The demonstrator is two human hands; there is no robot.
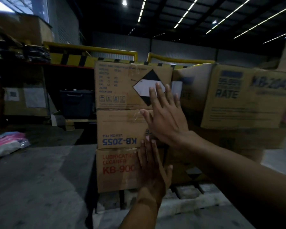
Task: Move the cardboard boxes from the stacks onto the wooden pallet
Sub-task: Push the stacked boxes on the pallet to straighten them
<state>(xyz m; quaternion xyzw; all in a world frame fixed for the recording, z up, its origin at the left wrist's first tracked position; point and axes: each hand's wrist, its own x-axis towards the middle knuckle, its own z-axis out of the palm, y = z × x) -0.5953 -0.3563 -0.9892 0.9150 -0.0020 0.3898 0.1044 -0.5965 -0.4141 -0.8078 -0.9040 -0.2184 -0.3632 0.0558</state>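
Three cardboard boxes stand stacked at frame centre on the wooden pallet. The right hand, above, and left hand, below, are flat-fingered at the stack's face, gripping nothing, seemingly squaring it. Next, another box needs fetching.

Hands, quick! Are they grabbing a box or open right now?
Left hand: open, fingers straight, holding nothing.
Right hand: open, fingers spread, holding nothing.

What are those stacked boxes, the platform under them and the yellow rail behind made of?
Boxes: brown matte cardboard, with printed lettering and shiny clear tape. Platform: looks like rough, unpainted wooden slats and blocks. Yellow rail: probably painted metal, a smooth tube; unconfirmed.
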